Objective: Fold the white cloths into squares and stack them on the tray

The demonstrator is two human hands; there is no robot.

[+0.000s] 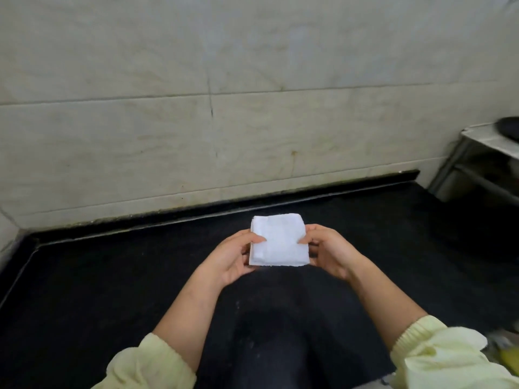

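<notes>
Head: cloth [278, 242] (perhaps several) between hands [233, 256] [328, 251]

Folded white cloth [278, 240] between both hands

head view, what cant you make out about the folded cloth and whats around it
Folded cloth: layer count and underside, head view shows only its top.
Left hand, right hand: fingers hidden beneath the cloth.
Dark object on the shelf: cut by right edge.
Yellow thing, lower right: blurred.

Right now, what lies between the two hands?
The folded white cloth, held at its side edges by the left hand and the right hand, in the head view.
</notes>
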